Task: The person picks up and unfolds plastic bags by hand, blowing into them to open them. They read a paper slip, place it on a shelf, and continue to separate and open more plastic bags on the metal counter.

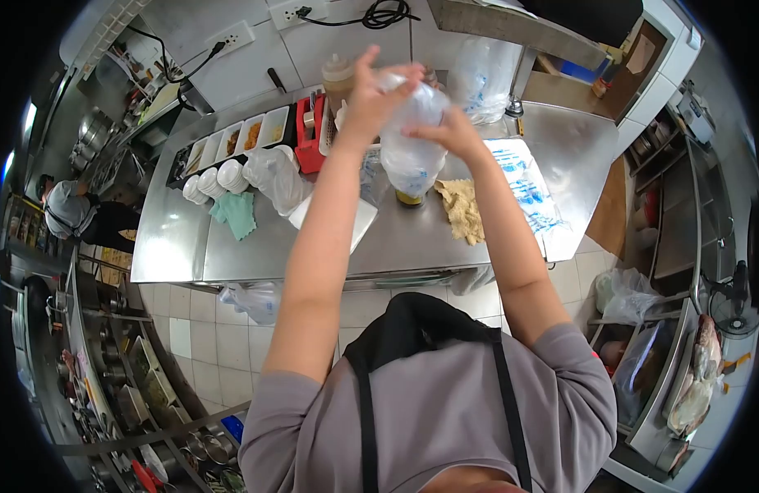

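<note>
One plastic bag (414,152), long axis up my view; left hand (373,100) at upper side, splayed; right hand (452,131) opposite, grip unclear.

Our metal bench (167,240) holds a tan cloth (462,212). Left of that cloth lies a green cloth (234,215); just right lies blue-printed white plastic (521,187).

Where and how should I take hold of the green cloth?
Probably best: pinch the green cloth by its loose near edge, coming from the front of the counter. It lies limp and rumpled, that edge faces bare metal, and the white stacks crowd its far side.
</note>
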`<action>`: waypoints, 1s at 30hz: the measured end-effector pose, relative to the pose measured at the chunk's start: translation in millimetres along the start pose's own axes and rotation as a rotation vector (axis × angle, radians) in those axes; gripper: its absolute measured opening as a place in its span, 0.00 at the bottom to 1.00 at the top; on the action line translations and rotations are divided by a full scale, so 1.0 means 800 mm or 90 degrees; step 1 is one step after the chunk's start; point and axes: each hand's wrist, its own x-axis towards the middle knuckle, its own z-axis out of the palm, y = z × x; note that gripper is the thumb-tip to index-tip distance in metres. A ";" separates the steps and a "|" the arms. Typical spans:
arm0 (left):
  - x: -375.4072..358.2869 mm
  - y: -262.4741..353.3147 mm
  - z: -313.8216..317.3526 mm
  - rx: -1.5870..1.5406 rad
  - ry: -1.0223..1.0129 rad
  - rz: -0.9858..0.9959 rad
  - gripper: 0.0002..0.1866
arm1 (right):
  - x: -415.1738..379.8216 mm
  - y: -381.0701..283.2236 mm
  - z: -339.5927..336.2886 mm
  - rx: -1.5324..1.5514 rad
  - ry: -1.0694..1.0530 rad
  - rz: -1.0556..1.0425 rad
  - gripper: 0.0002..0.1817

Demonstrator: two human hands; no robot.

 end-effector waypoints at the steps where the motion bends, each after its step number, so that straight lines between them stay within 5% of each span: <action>1: -0.003 -0.017 0.003 0.188 -0.007 -0.052 0.39 | -0.006 0.003 0.008 -0.101 -0.042 -0.009 0.37; 2: -0.007 -0.032 0.002 0.375 -0.013 -0.103 0.38 | -0.017 0.006 0.011 -0.045 -0.040 -0.034 0.33; 5: -0.035 -0.075 -0.012 0.322 -0.076 -0.013 0.36 | -0.029 0.041 0.002 -0.107 -0.090 0.055 0.32; 10: -0.067 -0.095 -0.024 0.295 -0.057 -0.053 0.35 | -0.058 0.071 -0.008 -0.139 -0.052 0.033 0.29; 12: -0.065 -0.098 -0.029 0.293 -0.059 -0.057 0.35 | -0.088 0.066 -0.024 -0.391 0.074 -0.046 0.29; 15: -0.071 -0.086 -0.017 0.330 -0.012 0.012 0.36 | -0.142 0.105 -0.043 -0.907 -0.135 0.287 0.22; 19: -0.081 -0.080 -0.016 0.342 0.020 0.004 0.36 | -0.177 0.160 -0.031 -0.807 0.003 0.087 0.06; 21: -0.101 -0.077 -0.021 0.354 0.029 -0.058 0.40 | -0.181 0.167 -0.032 -0.790 -0.009 0.029 0.06; 24: -0.147 -0.098 -0.043 0.415 0.081 0.011 0.45 | -0.175 0.149 -0.025 -0.940 -0.110 -0.009 0.07; 27: -0.232 -0.086 -0.058 0.397 0.189 -0.042 0.32 | -0.171 0.113 0.015 -0.988 -0.154 0.002 0.08; 30: -0.304 -0.086 -0.079 0.337 0.377 -0.047 0.20 | -0.142 0.103 0.106 -0.589 -0.243 -0.237 0.10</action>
